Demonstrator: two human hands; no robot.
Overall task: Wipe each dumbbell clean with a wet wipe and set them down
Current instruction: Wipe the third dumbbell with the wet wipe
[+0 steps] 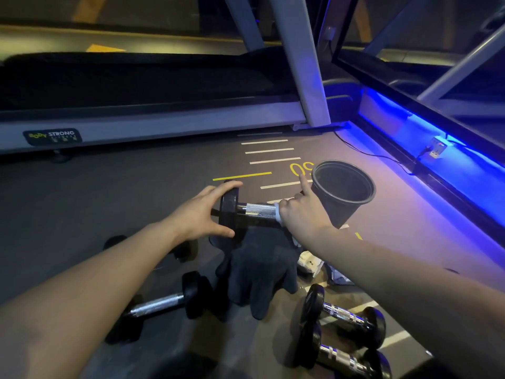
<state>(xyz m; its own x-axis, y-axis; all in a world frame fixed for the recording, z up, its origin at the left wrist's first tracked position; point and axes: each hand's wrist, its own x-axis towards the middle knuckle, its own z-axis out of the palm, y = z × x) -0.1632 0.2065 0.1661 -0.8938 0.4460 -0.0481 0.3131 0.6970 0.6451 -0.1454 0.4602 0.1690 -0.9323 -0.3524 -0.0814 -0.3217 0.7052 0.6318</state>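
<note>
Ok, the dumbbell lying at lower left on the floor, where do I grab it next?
Take that dumbbell by its bare metal handle, coming from above with fingers wrapped across the bar. It lies flat on the floor, and the round black heads at each end are probably too wide to hold securely; the handle between them is exposed.

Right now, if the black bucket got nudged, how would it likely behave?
The bucket looks like thin plastic and seems empty, so probably light and easily shoved. It narrows toward the base and already sits tilted, so it may tip or roll rather than slide.
</note>
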